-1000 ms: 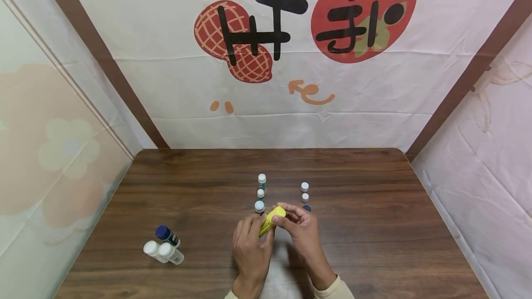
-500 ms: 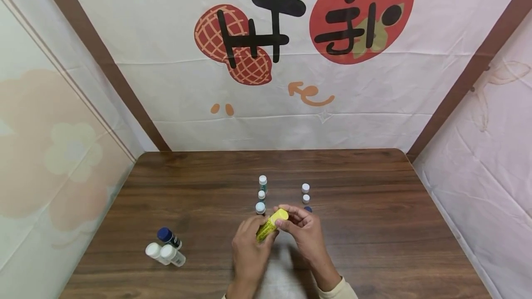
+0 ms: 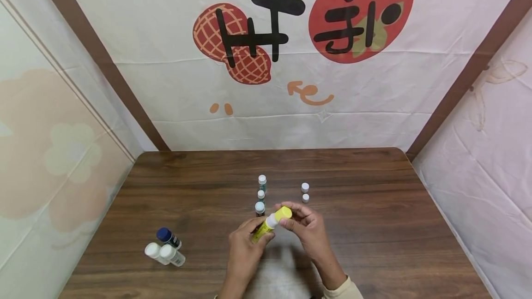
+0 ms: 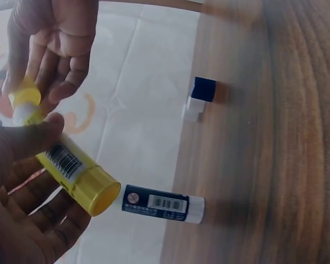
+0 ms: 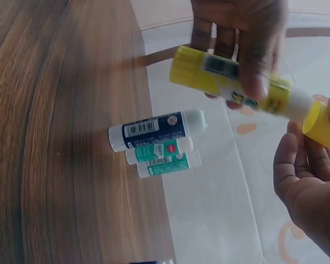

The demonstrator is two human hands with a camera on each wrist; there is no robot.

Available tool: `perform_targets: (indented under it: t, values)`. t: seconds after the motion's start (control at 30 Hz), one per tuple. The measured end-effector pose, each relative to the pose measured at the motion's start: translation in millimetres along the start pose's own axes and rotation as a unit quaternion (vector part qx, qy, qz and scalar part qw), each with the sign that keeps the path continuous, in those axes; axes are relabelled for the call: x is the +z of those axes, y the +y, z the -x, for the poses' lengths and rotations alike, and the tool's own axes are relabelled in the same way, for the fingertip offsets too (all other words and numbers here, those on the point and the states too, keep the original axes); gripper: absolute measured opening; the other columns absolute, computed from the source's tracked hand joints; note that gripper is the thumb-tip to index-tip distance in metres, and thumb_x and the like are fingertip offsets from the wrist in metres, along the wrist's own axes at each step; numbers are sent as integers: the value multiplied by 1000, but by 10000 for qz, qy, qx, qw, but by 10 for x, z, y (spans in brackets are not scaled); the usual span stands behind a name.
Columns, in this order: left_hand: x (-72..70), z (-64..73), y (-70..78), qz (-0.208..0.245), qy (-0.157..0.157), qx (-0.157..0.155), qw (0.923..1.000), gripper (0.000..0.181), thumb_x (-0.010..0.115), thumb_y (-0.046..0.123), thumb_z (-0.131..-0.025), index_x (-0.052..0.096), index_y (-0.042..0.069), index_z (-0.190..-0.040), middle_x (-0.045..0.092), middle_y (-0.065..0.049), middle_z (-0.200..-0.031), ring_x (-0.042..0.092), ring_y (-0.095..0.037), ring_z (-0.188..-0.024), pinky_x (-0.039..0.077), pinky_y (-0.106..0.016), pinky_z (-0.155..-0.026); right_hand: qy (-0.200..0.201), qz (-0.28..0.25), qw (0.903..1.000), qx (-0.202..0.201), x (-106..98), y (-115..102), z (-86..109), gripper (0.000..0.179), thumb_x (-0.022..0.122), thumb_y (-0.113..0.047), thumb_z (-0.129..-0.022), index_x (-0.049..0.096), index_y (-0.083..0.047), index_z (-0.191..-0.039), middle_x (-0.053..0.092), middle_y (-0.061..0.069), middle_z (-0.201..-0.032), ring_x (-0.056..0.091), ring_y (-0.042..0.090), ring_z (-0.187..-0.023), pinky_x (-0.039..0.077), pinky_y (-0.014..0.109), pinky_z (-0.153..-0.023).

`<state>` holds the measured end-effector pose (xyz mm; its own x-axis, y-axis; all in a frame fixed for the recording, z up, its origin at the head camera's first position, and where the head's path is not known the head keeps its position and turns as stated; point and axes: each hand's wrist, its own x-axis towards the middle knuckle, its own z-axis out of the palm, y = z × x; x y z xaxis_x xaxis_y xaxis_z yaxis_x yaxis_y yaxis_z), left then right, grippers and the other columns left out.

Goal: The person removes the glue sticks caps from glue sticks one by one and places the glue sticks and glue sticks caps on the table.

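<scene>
My left hand (image 3: 245, 246) grips the body of a yellow glue stick (image 3: 262, 233), held tilted above the table. With thumb and fingers, my right hand (image 3: 309, 230) pinches the stick's yellow cap (image 3: 284, 213). A white collar (image 3: 272, 220) shows between body and cap. In the right wrist view the cap's open rim (image 5: 313, 120) faces the collar, right at its end; whether they still touch, I cannot tell. Just beyond my hands stand a navy glue stick (image 5: 148, 130) and two green glue sticks (image 5: 157, 151), uncapped, with their white tops up.
Two white caps (image 3: 305, 188) and a navy cap (image 4: 204, 89) sit in a row beyond my right hand; the head view hides the navy one. On the left of the wooden table (image 3: 199, 179) stand a navy-capped glue stick (image 3: 168, 237) and two white-capped sticks (image 3: 172, 255).
The yellow cap has been drawn off the body, up and to the right, baring the white collar. My left hand has moved slightly left and down with the body.
</scene>
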<state>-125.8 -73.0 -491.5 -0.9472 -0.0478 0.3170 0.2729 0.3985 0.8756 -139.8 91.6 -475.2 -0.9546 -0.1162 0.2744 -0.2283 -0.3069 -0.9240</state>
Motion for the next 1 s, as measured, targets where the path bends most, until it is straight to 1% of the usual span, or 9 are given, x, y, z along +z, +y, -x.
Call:
perform_targets:
  t: [0.13, 0.2, 0.33, 0.47, 0.57, 0.67, 0.77, 0.87, 1.0]
  values:
    - [2, 11, -33, 127, 255, -357, 9990, 37, 85, 3, -68, 74, 12, -103, 72, 1, -99, 66, -14, -90, 54, -34, -78, 331, 184, 9993, -49, -71, 10, -18, 35, 67, 8, -84, 55, 18, -115, 62, 31, -112, 65, 14, -96, 54, 25, -79]
    - [-1, 12, -47, 147, 389, -493, 9979, 37, 85, 2, -68, 73, 11, -102, 72, 2, -97, 66, -13, -88, 53, -33, -78, 586, 366, 9976, -35, -117, 24, -25, 34, 68, 8, -83, 58, 17, -114, 63, 31, -110, 65, 13, -93, 54, 23, -77]
    - [-11, 17, -78, 201, 518, -668, 9962, 37, 85, 1, -69, 72, 7, -102, 72, -1, -96, 66, -14, -87, 54, -33, -78, 1269, 789, 9888, 19, -203, 52, -27, 32, 71, 10, -79, 62, 15, -110, 65, 28, -105, 65, 11, -86, 53, 20, -71]
    - [-25, 30, -117, 155, 527, -806, 9952, 36, 84, 1, -70, 71, 5, -103, 72, -5, -98, 67, -16, -90, 54, -34, -80, 1871, 1260, 9742, 27, -294, 73, -22, 33, 74, 11, -76, 64, 15, -108, 66, 23, -99, 63, 10, -79, 52, 18, -67]
    - [-34, 37, -150, 71, 527, -877, 9947, 34, 84, 0, -70, 70, 5, -101, 72, -7, -98, 67, -18, -91, 54, -34, -80, 2179, 1584, 9630, -71, -371, 89, -10, 33, 75, 12, -75, 66, 14, -106, 63, 22, -98, 62, 9, -78, 52, 17, -69]
    - [-37, 36, -181, 68, 582, -927, 9940, 33, 83, -3, -70, 70, 5, -100, 71, -8, -98, 67, -19, -91, 55, -34, -80, 2394, 1863, 9528, -145, -447, 113, 6, 33, 75, 12, -74, 67, 12, -106, 61, 22, -98, 60, 9, -80, 51, 17, -71]
    - [-36, 35, -206, 161, 648, -968, 9931, 34, 82, -7, -69, 70, 4, -99, 71, -9, -96, 68, -20, -91, 55, -32, -79, 2534, 2242, 9410, -97, -504, 145, 25, 33, 76, 11, -73, 68, 10, -106, 60, 21, -99, 59, 11, -81, 51, 17, -71]
    - [-32, 40, -226, 276, 682, -992, 9923, 35, 81, -10, -68, 70, 3, -98, 71, -10, -96, 68, -20, -90, 55, -31, -79, 2582, 2769, 9255, 12, -532, 192, 47, 33, 77, 10, -72, 69, 8, -104, 60, 20, -99, 60, 16, -80, 52, 19, -70]
    - [-3, 44, -269, 279, 644, -1050, 9920, 34, 80, -11, -68, 70, 2, -98, 71, -11, -95, 68, -20, -90, 55, -29, -79, 2419, 3598, 9011, -16, -542, 277, 72, 34, 78, 10, -69, 71, 6, -102, 63, 17, -97, 63, 22, -77, 55, 28, -69]
